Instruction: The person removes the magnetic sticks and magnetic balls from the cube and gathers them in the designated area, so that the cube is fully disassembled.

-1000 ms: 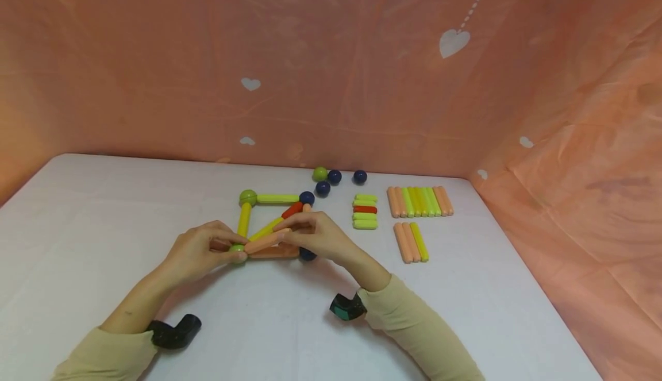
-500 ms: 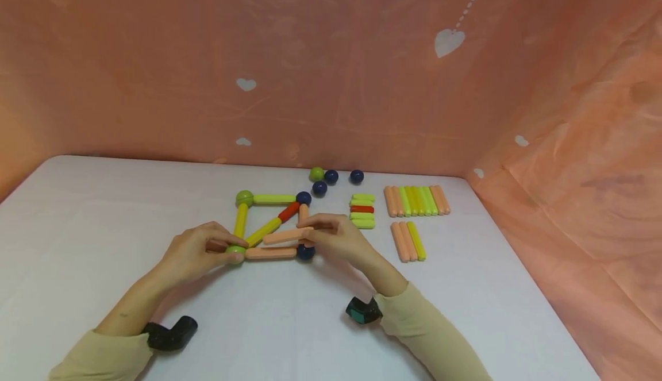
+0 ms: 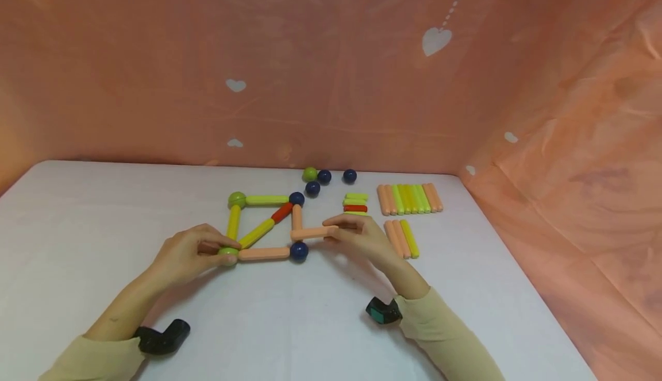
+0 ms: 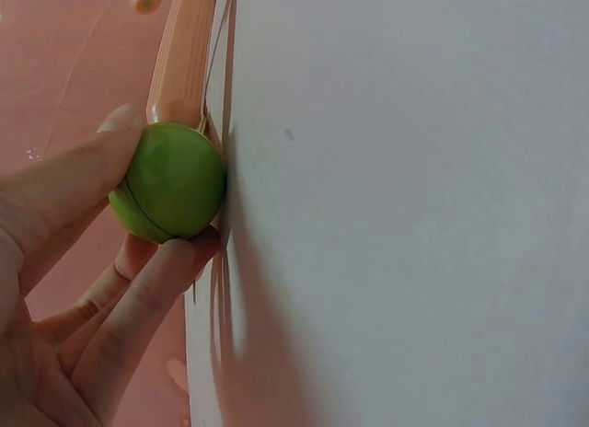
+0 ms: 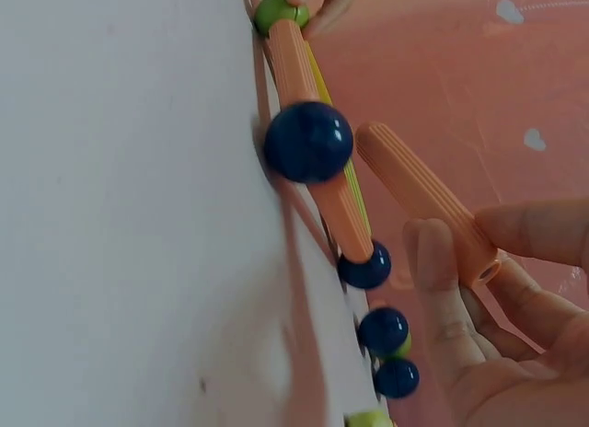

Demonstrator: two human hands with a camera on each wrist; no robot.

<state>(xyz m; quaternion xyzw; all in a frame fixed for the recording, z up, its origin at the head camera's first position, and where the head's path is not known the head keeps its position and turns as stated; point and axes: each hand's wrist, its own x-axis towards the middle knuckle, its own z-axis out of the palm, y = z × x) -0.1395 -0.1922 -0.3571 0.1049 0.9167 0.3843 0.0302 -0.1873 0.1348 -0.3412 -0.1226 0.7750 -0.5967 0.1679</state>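
On the white table lies a four-sided shape of rods and balls with a diagonal of a yellow rod (image 3: 257, 234) and a short red rod (image 3: 282, 212). My left hand (image 3: 188, 254) pinches the green ball (image 4: 175, 183) at its near left corner, thumb and fingers on opposite sides. A peach rod (image 3: 265, 254) runs from that ball to the near right navy ball (image 5: 308, 142). My right hand (image 3: 364, 237) pinches one end of a loose peach rod (image 5: 419, 192). In the right wrist view, its free end is apart from the navy ball.
Behind the shape sit a loose green ball (image 3: 310, 174) and several navy balls (image 3: 349, 176). Short rods (image 3: 355, 197), partly behind the right hand, lie at right. Farther right are a row of long rods (image 3: 410, 199) and a smaller group (image 3: 401, 238). A pink curtain (image 3: 331, 70) hangs behind.
My right hand has drawn the loose peach rod rightward, away from the held green ball and past the shape's right side. The left hand keeps its pinch on the ball. The head view has shifted slightly.
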